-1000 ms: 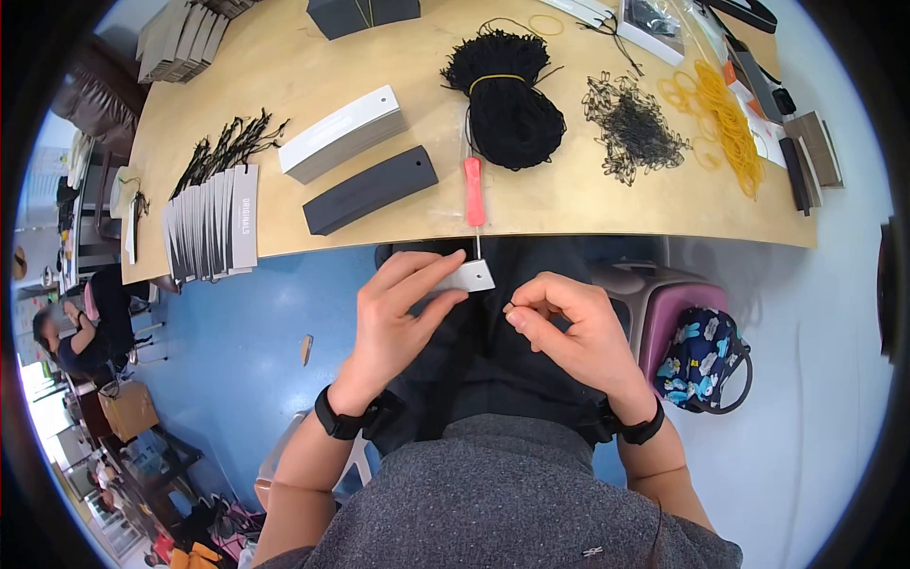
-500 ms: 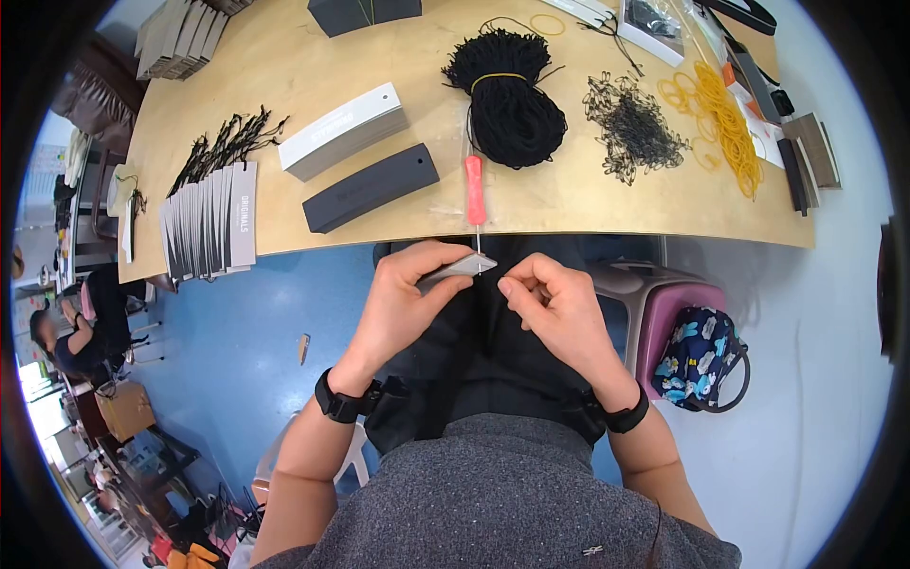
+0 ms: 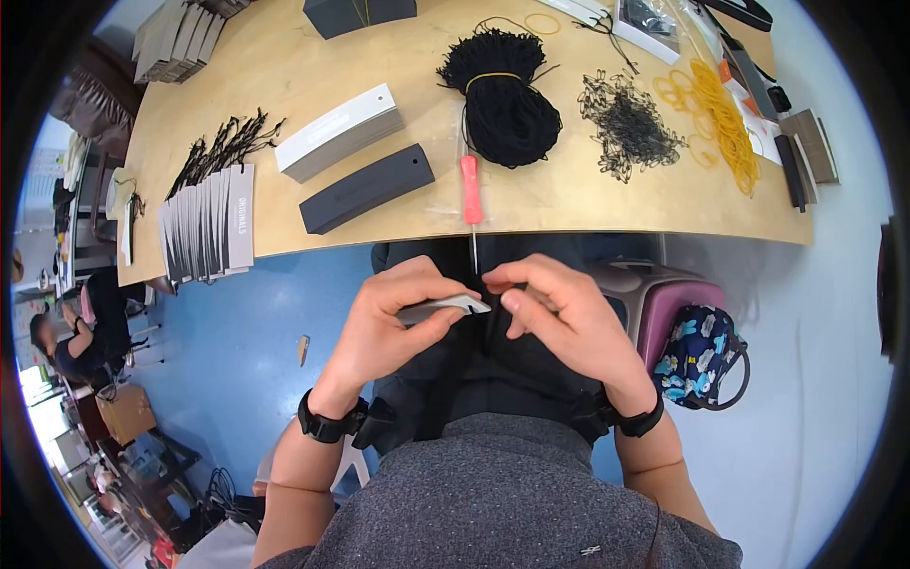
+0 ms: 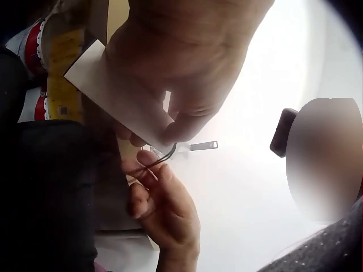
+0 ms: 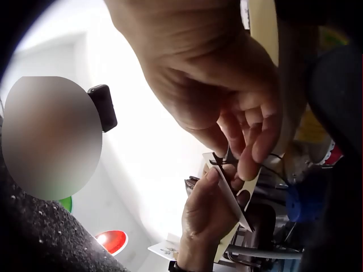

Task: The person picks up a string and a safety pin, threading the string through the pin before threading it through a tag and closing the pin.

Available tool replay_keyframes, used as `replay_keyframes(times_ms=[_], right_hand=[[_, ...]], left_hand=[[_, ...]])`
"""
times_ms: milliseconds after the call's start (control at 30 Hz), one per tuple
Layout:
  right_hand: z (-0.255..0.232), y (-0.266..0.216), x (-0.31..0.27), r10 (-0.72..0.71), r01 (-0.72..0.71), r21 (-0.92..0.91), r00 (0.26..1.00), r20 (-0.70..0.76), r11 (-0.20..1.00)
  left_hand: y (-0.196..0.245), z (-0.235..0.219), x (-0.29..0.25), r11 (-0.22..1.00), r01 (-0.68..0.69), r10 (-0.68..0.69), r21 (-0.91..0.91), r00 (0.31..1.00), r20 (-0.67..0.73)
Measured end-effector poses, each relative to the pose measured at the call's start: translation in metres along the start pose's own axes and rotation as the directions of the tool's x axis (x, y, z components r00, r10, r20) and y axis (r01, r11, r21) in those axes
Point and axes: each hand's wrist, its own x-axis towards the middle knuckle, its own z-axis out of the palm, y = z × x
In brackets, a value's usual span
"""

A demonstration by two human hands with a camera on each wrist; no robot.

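Note:
My left hand [image 3: 384,318] pinches a pale card tag [image 3: 444,305] by its sides, held nearly edge-on above the lap. A black cord [image 4: 164,161] runs from the tag's end to the fingertips of my right hand [image 3: 578,318], which pinch it just right of the tag. In the right wrist view, dark cord [image 5: 218,161] shows at the end of the tag [image 5: 231,195]. A red-handled tool [image 3: 471,190] lies at the table's front edge, its thin metal shaft jutting toward the hands, apart from the tag.
On the table [image 3: 569,204] are a white card stack [image 3: 336,133], a dark card stack [image 3: 365,190], strung tags [image 3: 207,223], a black cord bundle [image 3: 512,114], black pins [image 3: 626,128] and yellow bands [image 3: 725,133]. A patterned bag [image 3: 701,356] sits on a chair at right.
The left hand has drawn the tag from the tool's tip back toward the body and tilted it. The right hand's fingers have spread slightly beside the tag's end, and the tool's shaft now stands bare.

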Motion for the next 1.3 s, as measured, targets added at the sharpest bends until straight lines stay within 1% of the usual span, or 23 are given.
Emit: replay_keyframes(times_ms=[33,100,167,200,267,367,467,567,667,733,800,833,867,900,933,967,1000,1033,1067,1100,1133,1167,1300], right_hand=[[-0.002,-0.002,0.001,-0.066,0.065,-0.013,0.996,-0.059,0.998],[-0.007,-0.007,0.002,-0.075,0.074,-0.037,0.996,-0.044,0.997],[-0.009,-0.007,0.002,-0.175,0.176,-0.095,0.984,0.018,0.980],[-0.009,-0.009,0.003,-0.174,0.175,-0.095,0.985,0.016,0.980],[-0.010,-0.012,0.005,-0.263,0.275,-0.153,0.960,0.097,0.949],[-0.012,-0.011,0.006,-0.295,0.319,-0.164,0.943,0.155,0.933],[-0.013,-0.013,0.008,-0.289,0.321,-0.190,0.941,0.178,0.928],[-0.013,-0.012,0.008,-0.310,0.340,-0.148,0.931,0.194,0.929],[-0.014,-0.011,0.009,-0.337,0.366,-0.159,0.924,0.183,0.917],[-0.013,-0.011,0.009,-0.315,0.341,-0.129,0.931,0.186,0.931],[-0.012,-0.012,0.010,-0.300,0.323,-0.103,0.935,0.191,0.941],[-0.011,-0.011,0.010,-0.274,0.292,-0.078,0.943,0.187,0.953],[-0.010,-0.010,0.010,-0.248,0.261,-0.054,0.951,0.184,0.964],[-0.009,-0.009,0.010,-0.254,0.269,-0.060,0.949,0.186,0.961],[-0.008,-0.009,0.011,-0.242,0.254,-0.070,0.959,0.148,0.965],[-0.008,-0.009,0.011,-0.231,0.240,-0.082,0.967,0.108,0.967],[-0.007,-0.004,0.012,-0.256,0.257,-0.071,0.966,0.027,0.964],[-0.008,-0.002,0.013,-0.280,0.277,-0.062,0.958,-0.052,0.959],[-0.012,-0.005,0.013,-0.315,0.307,-0.081,0.942,-0.112,0.948],[-0.016,-0.007,0.011,-0.302,0.292,-0.081,0.941,-0.151,0.953],[-0.021,-0.011,0.008,-0.271,0.268,-0.045,0.952,-0.140,0.962],[-0.024,-0.013,0.006,-0.231,0.233,0.001,0.965,-0.126,0.972],[-0.031,-0.025,-0.001,-0.176,0.175,-0.020,0.977,-0.117,0.984]], left_hand=[[0.001,0.000,0.000,1.000,-0.002,0.002,-0.001,1.000,0.003],[0.002,0.001,0.001,0.996,-0.079,0.080,-0.043,0.997,0.021],[0.004,0.001,0.002,0.994,-0.104,0.105,-0.033,0.994,0.034],[0.004,0.001,0.002,0.992,-0.128,0.129,-0.021,0.991,0.042],[0.005,0.000,0.002,0.990,-0.134,0.136,-0.031,0.989,0.061],[0.007,-0.003,0.002,0.990,-0.138,0.141,-0.041,0.985,0.097],[0.010,-0.005,0.003,0.991,-0.123,0.129,-0.051,0.983,0.133],[0.010,-0.006,0.004,0.991,-0.103,0.115,-0.086,0.981,0.158],[0.007,-0.007,0.006,0.987,-0.089,0.111,-0.134,0.980,0.168],[0.006,-0.006,0.005,0.984,-0.083,0.110,-0.157,0.980,0.169],[0.008,-0.004,0.005,0.977,-0.016,0.050,-0.213,0.986,0.158],[0.008,-0.005,0.005,0.978,-0.023,0.056,-0.209,0.987,0.153],[0.006,-0.004,0.005,0.976,-0.014,0.056,-0.218,0.981,0.185],[0.006,-0.004,0.005,0.974,-0.007,0.058,-0.228,0.974,0.218],[0.005,-0.003,0.006,0.974,-0.019,0.069,-0.226,0.975,0.213],[0.005,-0.002,0.006,0.964,0.024,0.040,-0.265,0.972,0.233],[0.006,-0.001,0.006,0.951,0.067,0.012,-0.303,0.968,0.252],[0.008,0.000,0.006,0.952,0.050,0.027,-0.303,0.969,0.245],[0.010,0.002,0.006,0.904,0.155,-0.053,-0.399,0.966,0.253],[0.012,0.003,0.004,0.833,0.257,-0.134,-0.489,0.953,0.273],[0.014,0.002,0.003,0.813,0.310,-0.201,-0.492,0.944,0.262],[0.013,0.001,0.002,0.816,0.303,-0.193,-0.493,0.946,0.262],[0.011,0.000,0.002,0.842,0.256,-0.168,-0.475,0.961,0.221]])
